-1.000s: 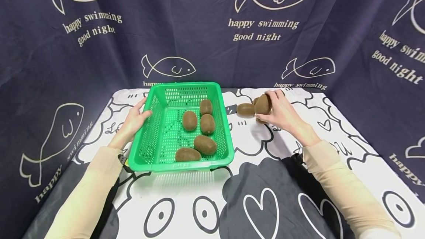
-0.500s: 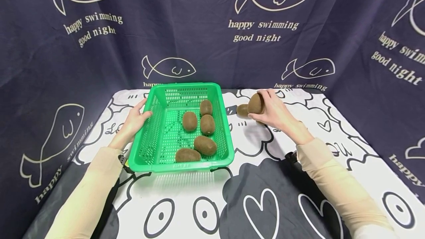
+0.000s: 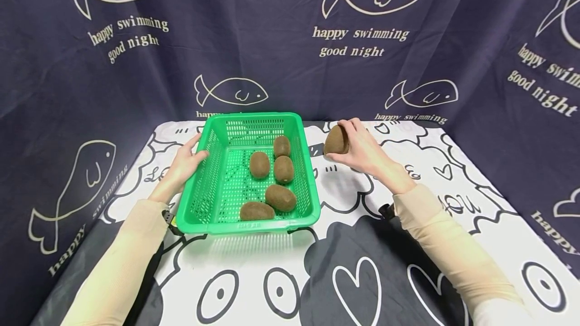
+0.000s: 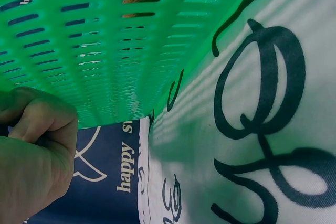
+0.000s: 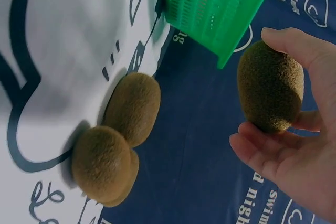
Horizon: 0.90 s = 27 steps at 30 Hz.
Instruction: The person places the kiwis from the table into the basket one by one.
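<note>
My left hand (image 3: 183,165) grips the left side of a green plastic basket (image 3: 246,228), thumb over the rim; in the left wrist view its curled fingers (image 4: 44,114) show against the slotted wall. Several brown kiwis lie in the basket, among them one kiwi (image 3: 259,165) near the middle and another (image 3: 257,211) by the front wall. To the right of the basket, my right hand (image 3: 369,155) holds a kiwi (image 5: 269,85) between thumb and fingers, raised above the table. In the right wrist view, three more kiwis, including one kiwi (image 5: 134,108), sit together on the cloth.
A white tablecloth (image 3: 254,260) with black cartoon drawings covers the table. Behind and at both sides hangs a dark blue curtain (image 3: 281,39) printed with fish and lettering. In the head view the right hand and its kiwi block the loose kiwis on the table.
My right hand has carried its kiwi leftward toward the basket, away from the loose kiwis, which it now hides in the head view. The left hand and basket have stayed in place.
</note>
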Motion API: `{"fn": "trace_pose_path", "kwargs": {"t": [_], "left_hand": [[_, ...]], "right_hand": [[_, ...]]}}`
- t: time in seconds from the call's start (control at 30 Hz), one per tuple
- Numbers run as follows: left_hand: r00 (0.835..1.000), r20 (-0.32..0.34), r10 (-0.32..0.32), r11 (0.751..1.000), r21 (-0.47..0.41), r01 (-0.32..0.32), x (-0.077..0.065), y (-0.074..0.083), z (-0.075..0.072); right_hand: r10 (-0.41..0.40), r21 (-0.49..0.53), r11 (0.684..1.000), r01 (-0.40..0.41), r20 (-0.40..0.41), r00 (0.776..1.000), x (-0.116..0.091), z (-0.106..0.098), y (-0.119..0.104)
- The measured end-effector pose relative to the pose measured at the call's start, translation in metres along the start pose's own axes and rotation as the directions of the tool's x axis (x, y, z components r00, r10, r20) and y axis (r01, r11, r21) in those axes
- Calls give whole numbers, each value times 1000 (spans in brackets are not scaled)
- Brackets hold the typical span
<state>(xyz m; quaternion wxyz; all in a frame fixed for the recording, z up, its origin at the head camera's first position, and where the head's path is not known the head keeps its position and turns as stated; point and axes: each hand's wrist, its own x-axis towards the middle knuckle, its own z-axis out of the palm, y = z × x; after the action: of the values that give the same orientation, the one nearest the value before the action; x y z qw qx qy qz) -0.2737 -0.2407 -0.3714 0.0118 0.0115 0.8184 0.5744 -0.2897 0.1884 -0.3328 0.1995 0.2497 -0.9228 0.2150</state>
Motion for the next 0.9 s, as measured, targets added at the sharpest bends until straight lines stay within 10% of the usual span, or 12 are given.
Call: {"fn": "trace_pose_path", "kwargs": {"t": [0.9], "left_hand": [[1000, -8, 0, 1000, 23, 0, -1, 1, 0]], "right_hand": [[-141, 30, 990, 140, 39, 989, 19, 13, -43]]}}
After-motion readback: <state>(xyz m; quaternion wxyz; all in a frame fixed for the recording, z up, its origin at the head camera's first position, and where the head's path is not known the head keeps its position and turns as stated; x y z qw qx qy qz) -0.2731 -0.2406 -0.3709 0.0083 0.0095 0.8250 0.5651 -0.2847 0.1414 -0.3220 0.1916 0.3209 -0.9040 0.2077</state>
